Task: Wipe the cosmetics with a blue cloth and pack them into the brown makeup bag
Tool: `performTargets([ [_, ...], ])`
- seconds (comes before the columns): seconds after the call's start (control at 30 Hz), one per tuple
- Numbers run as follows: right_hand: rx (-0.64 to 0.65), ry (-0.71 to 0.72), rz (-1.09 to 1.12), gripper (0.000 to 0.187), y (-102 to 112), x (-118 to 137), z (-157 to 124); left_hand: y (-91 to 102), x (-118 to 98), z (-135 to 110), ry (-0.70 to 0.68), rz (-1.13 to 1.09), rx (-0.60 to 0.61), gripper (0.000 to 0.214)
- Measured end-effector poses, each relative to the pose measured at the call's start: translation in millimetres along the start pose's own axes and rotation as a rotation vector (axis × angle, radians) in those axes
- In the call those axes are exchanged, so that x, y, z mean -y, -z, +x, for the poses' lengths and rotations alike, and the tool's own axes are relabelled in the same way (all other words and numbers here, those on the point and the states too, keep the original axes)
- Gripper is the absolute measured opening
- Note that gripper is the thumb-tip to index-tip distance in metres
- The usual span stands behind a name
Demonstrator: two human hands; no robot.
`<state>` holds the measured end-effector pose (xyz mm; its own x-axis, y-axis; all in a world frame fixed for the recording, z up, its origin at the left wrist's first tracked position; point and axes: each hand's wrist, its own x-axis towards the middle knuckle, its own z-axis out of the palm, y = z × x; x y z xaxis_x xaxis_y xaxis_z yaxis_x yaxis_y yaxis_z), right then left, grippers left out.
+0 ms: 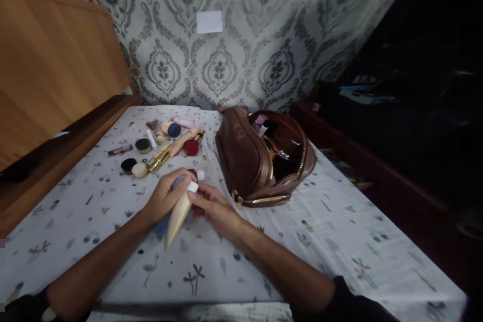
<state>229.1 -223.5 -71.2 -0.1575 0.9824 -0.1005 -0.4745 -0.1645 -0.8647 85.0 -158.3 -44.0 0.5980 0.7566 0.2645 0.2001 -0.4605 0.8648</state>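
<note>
My left hand [164, 195] is closed around a cream squeeze tube [178, 217] and a blue tube [163, 225] behind it. The cream tube points down toward me, its white cap [192, 186] uppermost. My right hand [222, 214] pinches at this capped end with thumb and fingers. Just beyond the fingers shows another white cap [201, 175] on a dark reddish body, mostly hidden by the hands. To the right of my hands stands a brown makeup bag [241, 156], unzipped, with a purple item [259, 122] and other small things inside.
Several cosmetics lie at the back left: a gold tube [158, 160], a red round compact [191, 147], a green-lidded jar [143, 146], a navy-capped bottle [173, 129], a lip gloss [120, 150]. A patterned cloth [222, 271] covers the surface. A wooden cabinet [56, 60] borders the left.
</note>
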Motion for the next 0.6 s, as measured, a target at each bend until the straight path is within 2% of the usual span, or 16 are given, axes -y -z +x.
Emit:
performTargets([
  [0.13,0.077,-0.042,-0.06,0.048,-0.9,1.2,-1.9,2.0,1.8,0.8,-0.011,0.04,-0.08,0.044],
  [0.23,0.075,-0.019,-0.107,0.046,-2.9,3.4,-4.3,2.9,0.5,0.8,0.004,0.028,-0.064,0.043],
  [0.33,0.009,0.042,-0.119,0.045,-3.7,6.0,-5.1,4.3,-3.8,0.0,-0.014,0.01,0.006,0.037],
  [0.4,-0.047,0.072,-0.121,0.044,-2.7,7.3,-4.4,4.9,-6.1,-1.0,-0.033,0.032,0.043,0.041],
  [0.6,-0.208,0.198,0.007,0.042,1.3,8.6,0.3,3.4,4.1,-4.7,-0.091,0.231,0.121,0.076],
])
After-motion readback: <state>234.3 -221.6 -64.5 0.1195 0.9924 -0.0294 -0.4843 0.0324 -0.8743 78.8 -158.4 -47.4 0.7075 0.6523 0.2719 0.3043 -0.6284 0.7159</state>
